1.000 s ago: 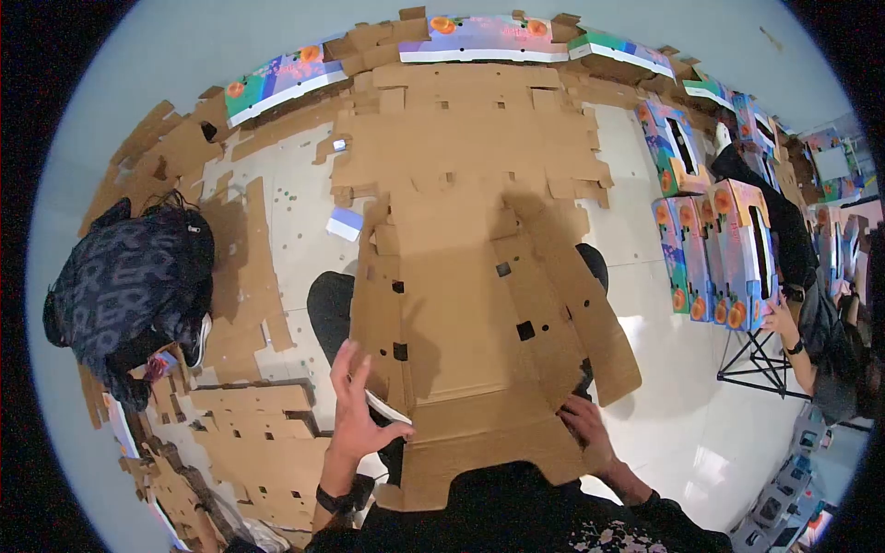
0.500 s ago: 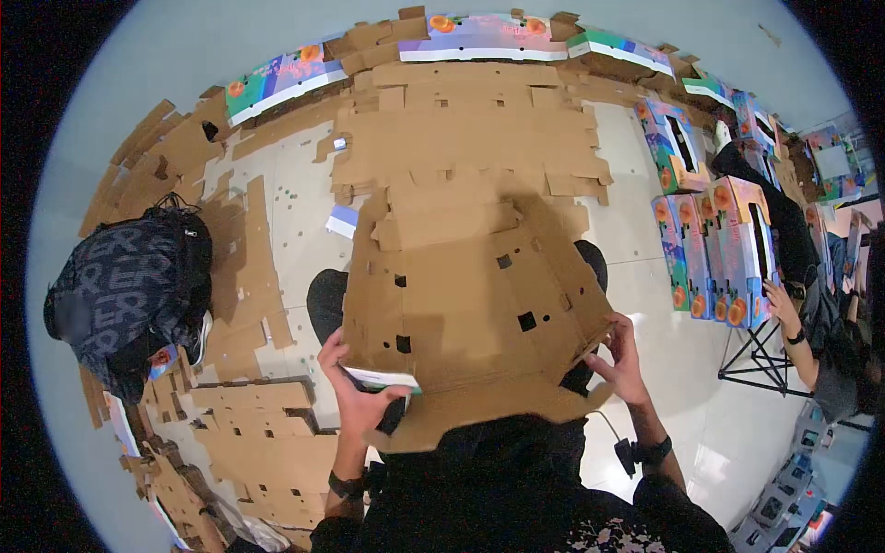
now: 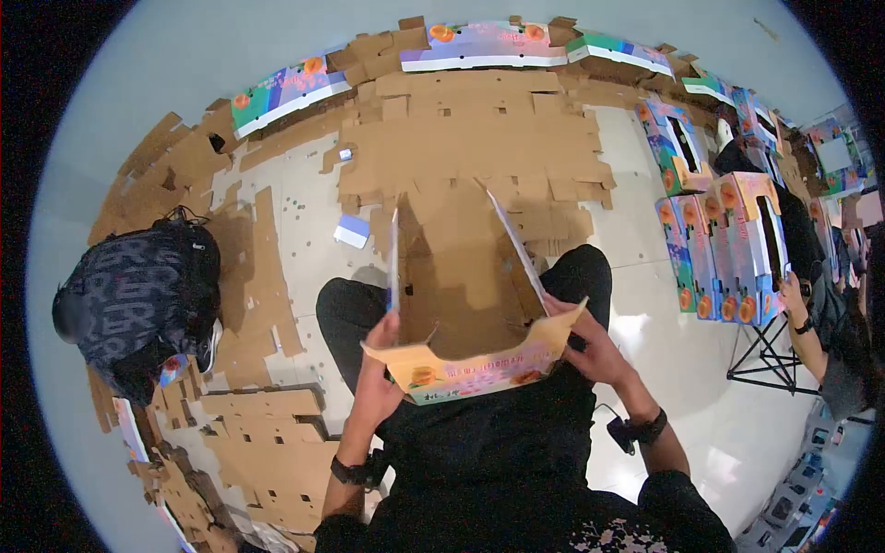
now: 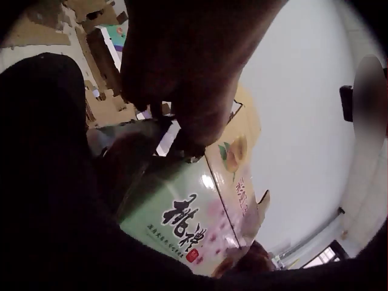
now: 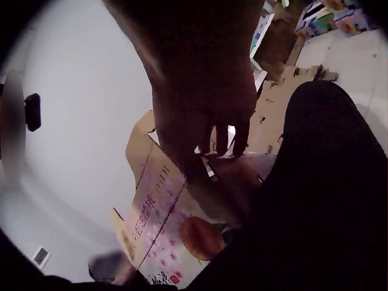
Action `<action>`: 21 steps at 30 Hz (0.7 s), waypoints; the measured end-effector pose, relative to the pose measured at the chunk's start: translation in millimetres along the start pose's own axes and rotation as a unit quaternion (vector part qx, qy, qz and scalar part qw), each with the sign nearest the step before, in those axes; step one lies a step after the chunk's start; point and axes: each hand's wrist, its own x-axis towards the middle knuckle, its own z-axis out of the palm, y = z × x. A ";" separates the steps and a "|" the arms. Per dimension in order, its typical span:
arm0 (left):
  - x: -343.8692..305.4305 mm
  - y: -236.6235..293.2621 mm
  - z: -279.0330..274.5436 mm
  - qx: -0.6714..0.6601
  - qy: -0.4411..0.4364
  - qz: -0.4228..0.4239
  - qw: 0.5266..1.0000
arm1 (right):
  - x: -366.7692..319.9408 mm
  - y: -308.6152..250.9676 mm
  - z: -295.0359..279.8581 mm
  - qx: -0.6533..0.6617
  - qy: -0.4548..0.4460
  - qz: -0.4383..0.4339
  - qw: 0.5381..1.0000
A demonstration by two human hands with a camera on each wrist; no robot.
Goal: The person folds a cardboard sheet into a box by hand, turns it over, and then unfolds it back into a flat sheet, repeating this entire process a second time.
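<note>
The box (image 3: 466,369) rests on the lap (image 3: 355,313), long axis pointing away from the body. The left hand (image 3: 381,359) and right hand (image 3: 588,346) each grip a near corner, both equally close.

Both arms reach forward and in from the person's sides, elbows bent and forearms bare. The left forearm (image 3: 361,431) rises almost straight ahead, with a dark band (image 3: 354,472) round its wrist. The left hand (image 3: 381,358) is held upright, its fingers (image 4: 182,124) curled and pinching the near left edge of a carton (image 3: 479,373). The right forearm (image 3: 645,441) slants inward from the right and also wears a dark strap (image 3: 638,430) at the wrist. The right hand (image 3: 588,348) is turned palm inward, its fingers (image 5: 221,136) bent down over the carton's near right corner. The two hands are level with each other and well apart.
</note>
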 end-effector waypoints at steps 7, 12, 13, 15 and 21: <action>-5.9 53.0 -22.2 0.093 -0.169 0.086 0.977 | 5.4 -56.3 -39.1 -0.117 -0.154 -0.056 0.979; 17.2 30.1 -15.7 0.169 -0.273 0.192 0.927 | 16.3 -43.7 -32.4 -0.103 -0.200 -0.074 0.971; 25.3 37.7 -10.3 0.165 -0.280 0.177 0.929 | 19.9 -38.1 -27.3 -0.081 -0.211 -0.070 0.971; 26.9 36.0 -9.9 0.169 -0.277 0.187 0.927 | 25.6 -30.8 -25.9 -0.075 -0.238 -0.101 0.963; 7.6 40.0 -26.2 0.100 -0.287 0.093 0.948 | 18.2 -36.7 -34.3 -0.058 -0.284 -0.119 0.950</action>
